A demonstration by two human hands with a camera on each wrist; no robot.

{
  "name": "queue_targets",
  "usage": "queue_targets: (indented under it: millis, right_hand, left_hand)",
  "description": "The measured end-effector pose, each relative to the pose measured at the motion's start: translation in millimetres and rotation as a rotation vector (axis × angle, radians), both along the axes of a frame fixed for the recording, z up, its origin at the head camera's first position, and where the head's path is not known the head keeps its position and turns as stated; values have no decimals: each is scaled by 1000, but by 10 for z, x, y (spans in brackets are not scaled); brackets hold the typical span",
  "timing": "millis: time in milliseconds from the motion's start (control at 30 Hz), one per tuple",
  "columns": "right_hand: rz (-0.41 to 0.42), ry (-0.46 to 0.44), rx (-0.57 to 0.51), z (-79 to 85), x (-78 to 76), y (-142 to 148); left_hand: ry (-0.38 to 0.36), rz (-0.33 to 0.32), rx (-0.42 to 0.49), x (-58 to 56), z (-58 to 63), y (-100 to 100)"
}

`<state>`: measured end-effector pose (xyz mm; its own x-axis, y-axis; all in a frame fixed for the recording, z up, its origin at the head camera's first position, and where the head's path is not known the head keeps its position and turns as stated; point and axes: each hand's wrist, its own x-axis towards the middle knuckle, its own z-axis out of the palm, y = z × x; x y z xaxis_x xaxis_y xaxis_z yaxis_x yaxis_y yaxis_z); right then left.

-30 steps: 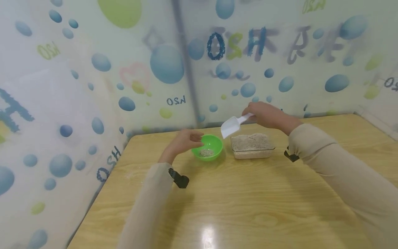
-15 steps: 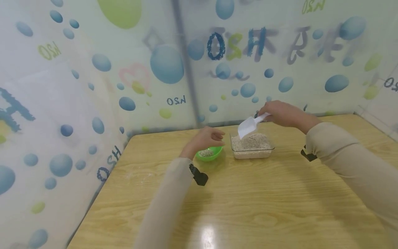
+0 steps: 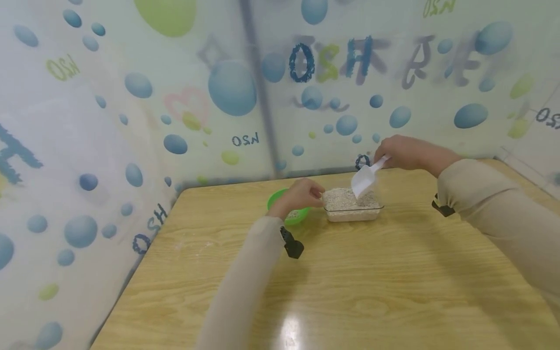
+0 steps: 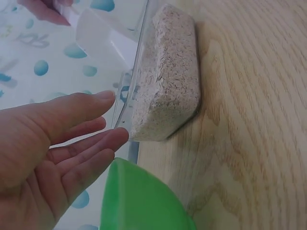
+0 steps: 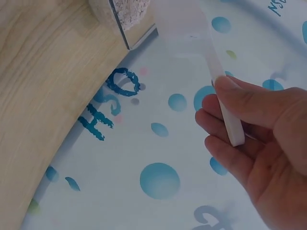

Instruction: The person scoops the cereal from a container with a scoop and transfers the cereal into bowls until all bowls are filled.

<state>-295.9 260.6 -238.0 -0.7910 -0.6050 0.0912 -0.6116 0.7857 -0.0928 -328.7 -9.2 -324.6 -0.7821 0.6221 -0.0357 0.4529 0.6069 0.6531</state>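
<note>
My right hand [image 3: 400, 151] grips the handle of a white plastic scoop [image 3: 364, 181], thumb on top and fingers curled beneath, as the right wrist view shows. The scoop's blade tilts down over the oat flakes [image 3: 350, 197] that fill a clear rectangular container [image 3: 353, 217]. My left hand [image 4: 57, 143] reaches to the container's left end, thumb and fingers fairly straight and parted, fingertips right at the rim. Below that hand stands a green bowl [image 4: 144, 201]; in the head view the hand and wrist cover part of it, and some flakes show inside.
The wooden table [image 3: 341, 282] carries the bowl and container side by side towards its far edge. Pale specks [image 3: 192, 245] lie on its left part. A wall covering [image 3: 210, 160] with blue and green dots rises right behind the table and along its left side.
My left hand has moved right, from beside the bowl across it to the container's end. My right hand has carried the scoop right and lowered its blade to the flakes.
</note>
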Motion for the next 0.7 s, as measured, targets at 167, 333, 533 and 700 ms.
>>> queue_targets:
  millis: [167, 333, 533, 700]
  right_hand:
    - [0, -18, 10, 44, -27, 25]
    - [-6, -52, 57, 102, -68, 8]
    - [-15, -105, 142, 165, -111, -22]
    - [-70, -145, 181, 184, -116, -62]
  left_hand:
    - [-21, 20, -35, -11, 23, 42]
    - [-32, 22, -76, -28, 43, 71]
    - [4, -22, -90, -56, 37, 66]
    - [36, -87, -58, -87, 13, 64]
